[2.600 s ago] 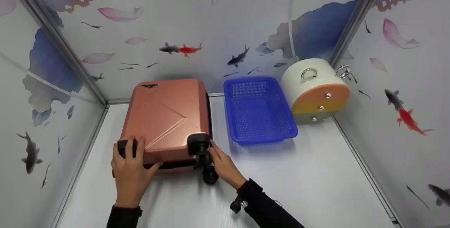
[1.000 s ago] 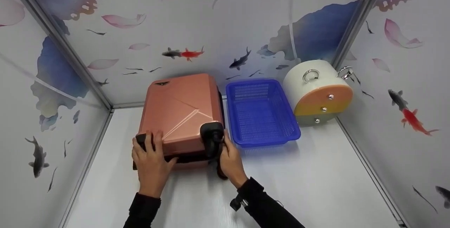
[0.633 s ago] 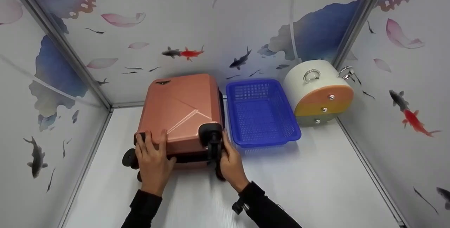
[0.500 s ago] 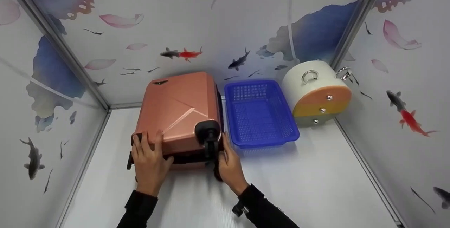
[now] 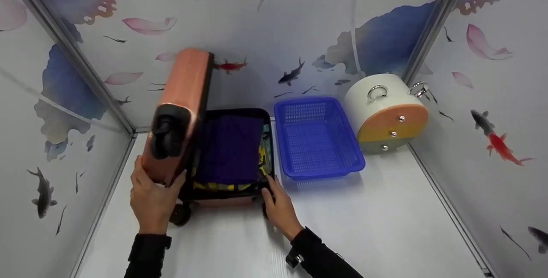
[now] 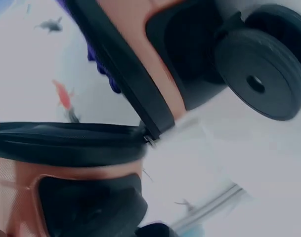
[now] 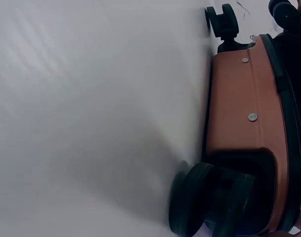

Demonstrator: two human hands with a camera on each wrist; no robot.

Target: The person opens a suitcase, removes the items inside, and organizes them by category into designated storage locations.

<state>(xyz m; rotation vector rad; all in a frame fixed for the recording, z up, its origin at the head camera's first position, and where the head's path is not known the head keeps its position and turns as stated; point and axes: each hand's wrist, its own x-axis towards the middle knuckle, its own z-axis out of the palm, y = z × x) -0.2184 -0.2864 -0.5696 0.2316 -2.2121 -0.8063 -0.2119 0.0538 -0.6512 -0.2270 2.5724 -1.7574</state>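
Observation:
A rose-pink hard-shell suitcase lies spread apart at its hinge in the head view. My left hand (image 5: 152,201) grips the near end of its lid (image 5: 186,81), which stands steeply tilted on the left, a black wheel (image 5: 167,136) at its corner. At the base's front right corner is my right hand (image 5: 280,209), its thumb and fingers about the rim near a wheel. The base (image 7: 234,98) lies flat on the white surface. Inside it, folded dark purple cloth (image 5: 231,149) covers most of the space, with yellow and green patterned pieces showing along its edges.
A blue perforated plastic basket (image 5: 319,141) stands close to the right of the suitcase. Beyond it is a rounded white case (image 5: 376,94) with orange, yellow and green drawer fronts and ring handles. Walls printed with fish and petals enclose the back and sides.
The closed suitcase was shifted slightly right and back. Since half a second ago my left hand has swung its lid up and leftward, baring the cloth inside; my right hand has stayed at the corner.

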